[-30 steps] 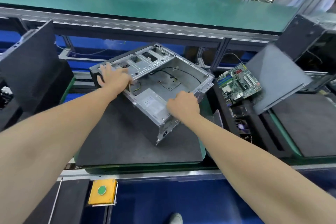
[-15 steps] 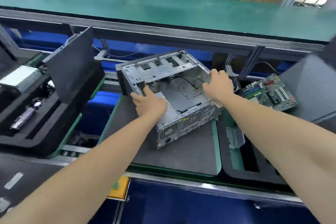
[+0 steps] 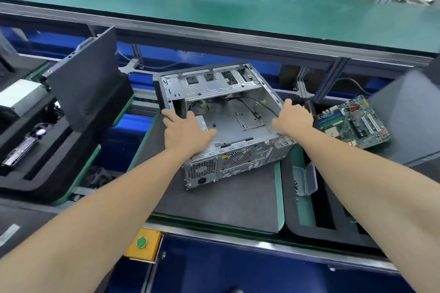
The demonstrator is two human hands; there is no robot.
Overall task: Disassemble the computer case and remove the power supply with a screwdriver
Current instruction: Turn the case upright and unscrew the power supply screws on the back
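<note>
Head view, looking down over both forearms. Seeing the computer case (image 3: pixel 228 123) lying open side up on the grey surface (image 3: pixel 214 202), rear panel turned toward the wearer.

Pressing on the near left corner with the left hand (image 3: pixel 184 134), fingers (image 3: pixel 170 118) straight and spread wide, palm covering the top of the power supply (image 3: pixel 201 171). Gripping the upper edge of the right wall with the right hand (image 3: pixel 292 120), fingers curling over the rim and holding it, thumb pointing up along the inside.

Judging progress as well along:
- Showing no side cover on the case, so leaving the inside exposed.
- Showing a bare floor plate, with the motherboard (image 3: pixel 354 121) already out and lying just to the right of the case.
- Showing bays along the far side looking empty, though hard to tell for certain.

Remaining, by the look of it:
- Sitting in the near left corner of the case: the power supply, its fan grille and socket showing through the rear panel.
- Trailing across the case floor: a few loose cables (image 3: pixel 252 104), likely needing freeing.
- Probably calling for the rear screws to be undone before lifting the unit out.
- Seeing no screwdriver anywhere in view, so likely needing to fetch one first.
</note>
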